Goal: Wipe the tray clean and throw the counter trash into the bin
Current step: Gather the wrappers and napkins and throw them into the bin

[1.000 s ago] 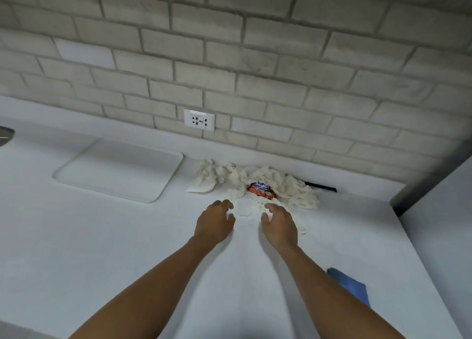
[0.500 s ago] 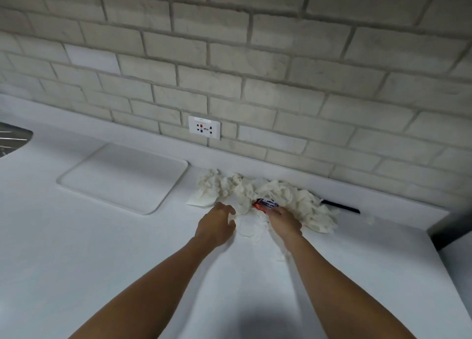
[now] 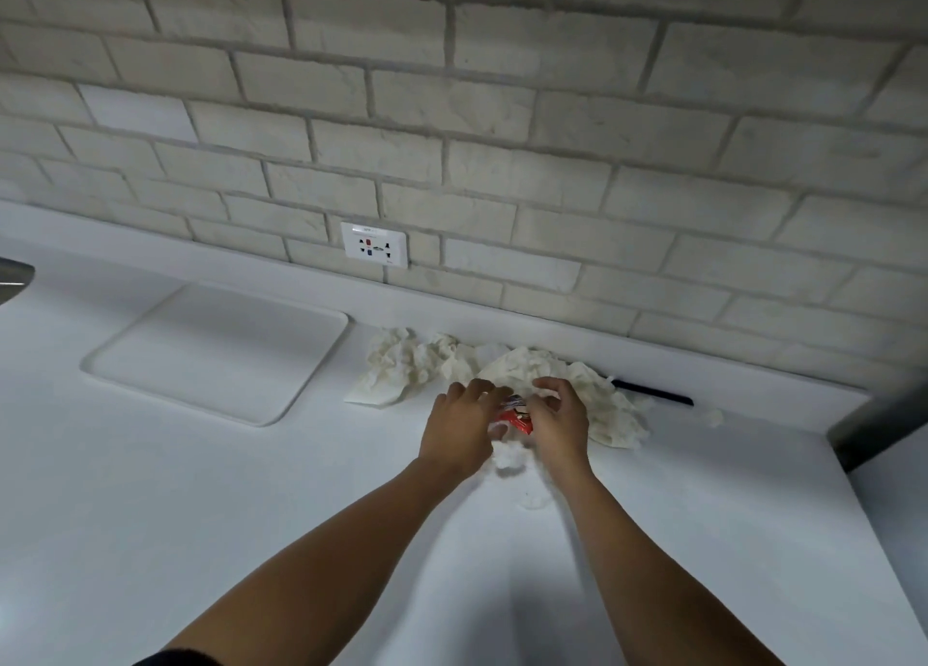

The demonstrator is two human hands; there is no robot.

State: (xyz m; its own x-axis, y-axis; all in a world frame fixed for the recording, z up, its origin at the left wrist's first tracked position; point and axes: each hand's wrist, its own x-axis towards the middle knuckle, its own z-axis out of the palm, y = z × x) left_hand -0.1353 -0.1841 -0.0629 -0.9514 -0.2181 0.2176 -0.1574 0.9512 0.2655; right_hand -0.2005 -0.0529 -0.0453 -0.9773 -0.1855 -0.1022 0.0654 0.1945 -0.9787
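Crumpled white tissues [image 3: 417,364] surround a red wrapper [image 3: 517,417] between both hands.

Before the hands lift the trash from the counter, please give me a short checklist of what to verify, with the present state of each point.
1. Red wrapper is held: ok, it sits between the left hand and the right hand.
2. Grip on it is firm: cannot tell, the fingers hide most of it.
3. Crumpled paper pile is gathered: not ok, it is spread along the wall.
4. Small scraps are collected: not ok, some lie loose near the right wrist.
5. Tray is out of the way: ok, it lies apart, left of the pile.
6. Bin is within reach: cannot tell, it is not in view.
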